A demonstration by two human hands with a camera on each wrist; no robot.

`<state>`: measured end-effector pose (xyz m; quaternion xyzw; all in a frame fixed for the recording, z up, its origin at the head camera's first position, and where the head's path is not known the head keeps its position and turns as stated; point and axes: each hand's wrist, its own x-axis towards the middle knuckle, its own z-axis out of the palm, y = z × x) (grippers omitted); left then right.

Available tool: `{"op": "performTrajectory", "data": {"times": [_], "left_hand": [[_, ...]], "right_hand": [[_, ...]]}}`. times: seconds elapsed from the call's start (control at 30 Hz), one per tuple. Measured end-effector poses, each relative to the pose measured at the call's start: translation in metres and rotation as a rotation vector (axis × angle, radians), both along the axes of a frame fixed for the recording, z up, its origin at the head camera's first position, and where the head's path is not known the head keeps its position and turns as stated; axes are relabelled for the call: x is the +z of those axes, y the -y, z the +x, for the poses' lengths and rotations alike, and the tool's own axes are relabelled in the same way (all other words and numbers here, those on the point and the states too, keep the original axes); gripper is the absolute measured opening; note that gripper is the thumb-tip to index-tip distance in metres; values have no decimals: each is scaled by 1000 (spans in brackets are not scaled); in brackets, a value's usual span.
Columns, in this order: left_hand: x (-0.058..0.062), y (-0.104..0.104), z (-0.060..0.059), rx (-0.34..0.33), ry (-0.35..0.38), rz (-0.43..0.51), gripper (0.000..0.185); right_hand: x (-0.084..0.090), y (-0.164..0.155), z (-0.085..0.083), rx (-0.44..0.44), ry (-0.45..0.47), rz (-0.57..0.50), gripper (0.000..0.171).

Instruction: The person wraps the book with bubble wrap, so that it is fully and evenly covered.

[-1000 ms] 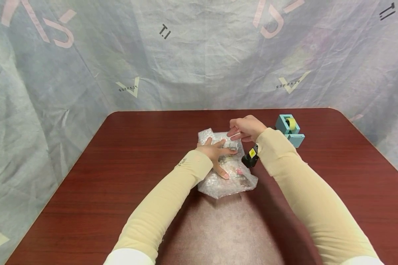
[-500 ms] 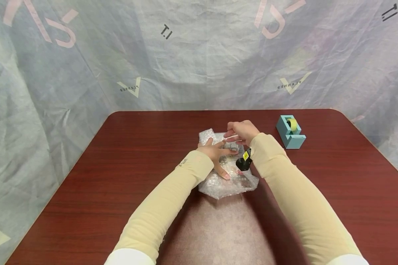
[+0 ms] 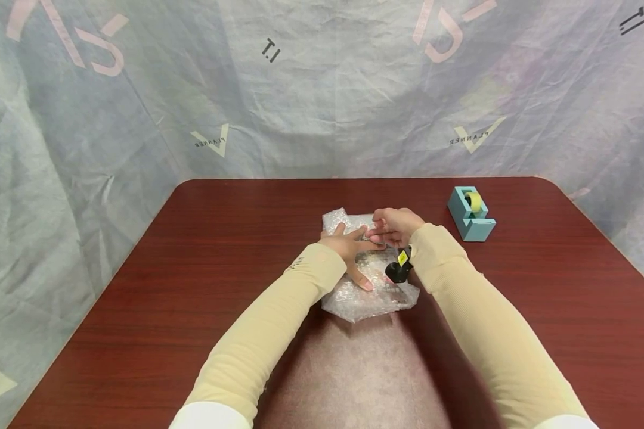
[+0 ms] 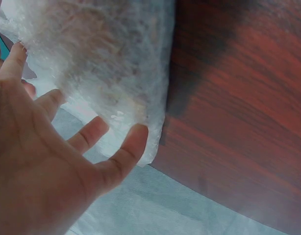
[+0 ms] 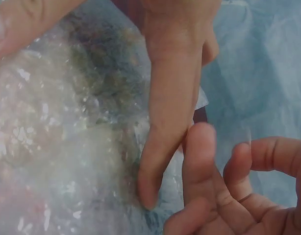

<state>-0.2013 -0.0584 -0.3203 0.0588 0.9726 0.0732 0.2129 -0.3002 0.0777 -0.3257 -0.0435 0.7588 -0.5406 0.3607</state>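
A flat package in clear bubble wrap lies on the table, with blurred print and a pink patch showing through. My left hand rests on top of it with its fingers spread wide. In the left wrist view, those fingertips touch the wrap near its edge. My right hand is over the package's far right part, close beside the left fingers. Its thumb and index finger pinch a thin strip of clear tape, of which only a faint sliver shows in the right wrist view.
A light blue tape dispenser with a yellow roll stands at the back right of the dark red wooden table. A grey printed cloth hangs behind the table. A small black camera sticks out from the right wrist.
My right hand has shifted slightly left, then come lower toward the package and the left fingers. The left hand and the package stay in place.
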Motion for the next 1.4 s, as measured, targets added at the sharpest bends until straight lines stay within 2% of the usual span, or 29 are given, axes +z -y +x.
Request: {"op": "performTrajectory", "data": {"times": [0.2, 0.5, 0.73, 0.97, 1.2, 1.4], "left_hand": [[0, -1, 1, 24, 6, 2, 99], [-1, 1, 0, 6, 8, -9, 99], [-1, 1, 1, -5, -14, -21, 100], [0, 1, 4, -15, -43, -27, 104], [0, 2, 4, -7, -40, -6, 108], [0, 2, 3, 0, -30, -4, 104]], "right_hand": [[-3, -2, -2, 11, 35, 45, 16], [-2, -5, -1, 36, 27, 80, 26], [-5, -9, -5, 150, -34, 140, 45], [-7, -10, -5, 171, -43, 158, 46], [-7, -9, -7, 181, -46, 164, 46], [-8, -8, -8, 225, -39, 154, 46]]}}
